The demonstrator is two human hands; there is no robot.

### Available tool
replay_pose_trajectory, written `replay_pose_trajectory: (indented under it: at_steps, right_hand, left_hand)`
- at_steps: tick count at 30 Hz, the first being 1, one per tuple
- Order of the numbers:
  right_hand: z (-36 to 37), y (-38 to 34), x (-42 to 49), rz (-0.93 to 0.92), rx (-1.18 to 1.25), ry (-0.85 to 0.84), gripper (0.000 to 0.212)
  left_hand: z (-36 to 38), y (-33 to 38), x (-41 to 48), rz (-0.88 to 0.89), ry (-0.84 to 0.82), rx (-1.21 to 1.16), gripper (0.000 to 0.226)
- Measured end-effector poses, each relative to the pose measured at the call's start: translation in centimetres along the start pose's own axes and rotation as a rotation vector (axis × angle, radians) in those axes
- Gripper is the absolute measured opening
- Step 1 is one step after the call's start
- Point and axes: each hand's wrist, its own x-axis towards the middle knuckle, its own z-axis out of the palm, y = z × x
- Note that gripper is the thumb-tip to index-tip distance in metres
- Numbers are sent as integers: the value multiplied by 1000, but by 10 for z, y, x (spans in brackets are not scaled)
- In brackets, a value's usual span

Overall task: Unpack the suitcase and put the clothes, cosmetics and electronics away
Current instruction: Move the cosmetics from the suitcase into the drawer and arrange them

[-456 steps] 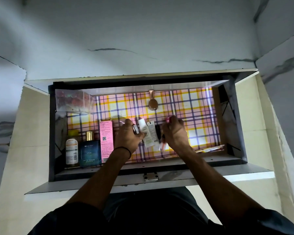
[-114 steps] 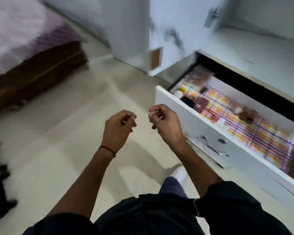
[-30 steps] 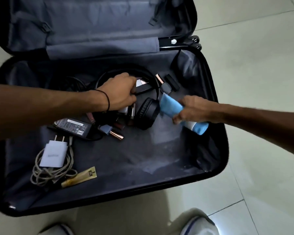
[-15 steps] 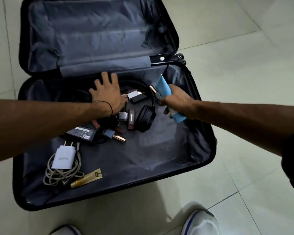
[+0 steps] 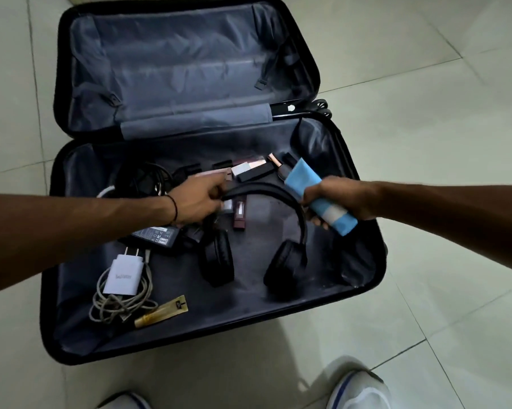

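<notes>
Suitcase (image 5: 72, 219) open, headphones (image 5: 278, 261), chargers (image 5: 123, 276) inside

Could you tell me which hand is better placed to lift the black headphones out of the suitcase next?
Left. The left hand grips the headband of the black headphones, which are inside the open suitcase. The right hand is full, wrapped round a blue tube.

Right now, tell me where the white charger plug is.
In the head view the white charger plug lies in the near-left part of the suitcase, atop a coiled grey cable, just nearer than the black power adapter.
</notes>
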Motion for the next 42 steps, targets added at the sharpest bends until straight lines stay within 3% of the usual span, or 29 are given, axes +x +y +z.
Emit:
replay_pose_trajectory:
  at_steps: [2, 5, 7, 9, 12, 15, 20, 27, 34, 42]
  right_hand:
    - [2, 11, -7, 83, -75, -38, 16]
    - [11, 17, -3, 57, -115, 134, 19]
    - [15, 12, 4, -27, -275, 319, 23]
    - [17, 2, 8, -122, -432, 450, 26]
    - [18, -15, 16, -250, -478, 518, 28]
    - [19, -32, 31, -361, -546, 579, 39]
    - [21, -46, 63, -359, -759, 577, 51]
    - [28, -38, 82, -285, -960, 516, 59]
    - [25, -40, 85, -290, -936, 456, 67]
    - [19, -38, 81, -280, -922, 555, 69]
  left_hand:
    - [10, 4, 0, 49, -100, 41, 19]
    - [13, 16, 10, 48, -116, 111, 16]
    - [9, 23, 18, 24, -44, 173, 30]
    - [5, 26, 28, 0, 67, 224, 28]
    - [3, 27, 45, 67, 157, 294, 23]
    - [5, 31, 62, 146, 206, 450, 42]
    - [20, 34, 80, 21, 136, 583, 72]
    - [25, 25, 86, 51, 119, 591, 66]
    - [19, 24, 93, 60, 81, 592, 72]
    - [10, 30, 87, -22, 93, 456, 69]
